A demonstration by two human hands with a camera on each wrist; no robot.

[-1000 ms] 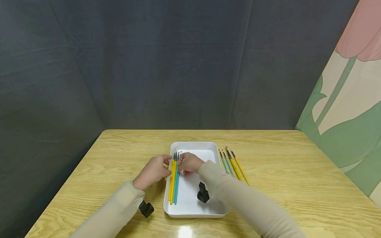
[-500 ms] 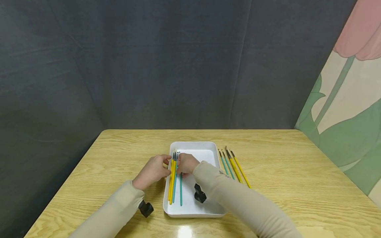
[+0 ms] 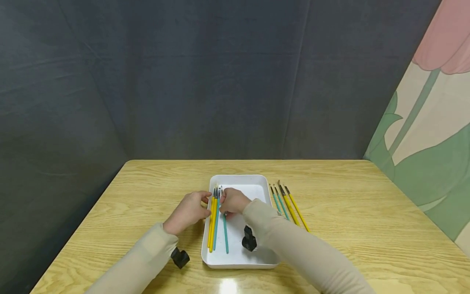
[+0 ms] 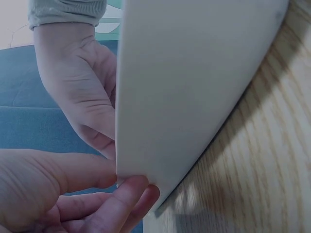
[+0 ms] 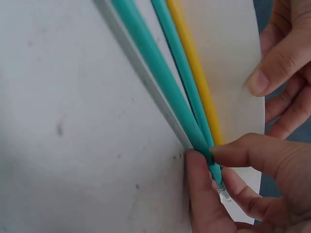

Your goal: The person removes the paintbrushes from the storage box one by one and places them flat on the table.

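Observation:
A white tray [image 3: 240, 265] stands on the wooden table, its outer wall [image 4: 180, 87] filling the left wrist view. My left hand [image 3: 188, 212] grips the tray's left rim, thumb over the edge and fingers against the outside. Inside the tray, my right hand [image 3: 236, 201] pinches a teal paintbrush [image 5: 163, 82] near its ferrule between thumb and fingers. That brush slants, its handle end [image 3: 226, 241] apart from the others. Beside it along the left wall lie another teal paintbrush [image 3: 216, 232] and yellow paintbrushes [image 3: 211, 230]. The right hand partly hides the brush heads.
Right of the tray, teal paintbrushes [image 3: 281, 205] and yellow paintbrushes [image 3: 298, 214] lie on the table [image 3: 352, 228], partly behind the right sleeve. A dark curtain [image 3: 220, 81] hangs behind the table.
The right-most teal paintbrush in the tray has come away from the row, its handle end swinging right. My right hand shifted slightly with it. The left hand stayed on the rim.

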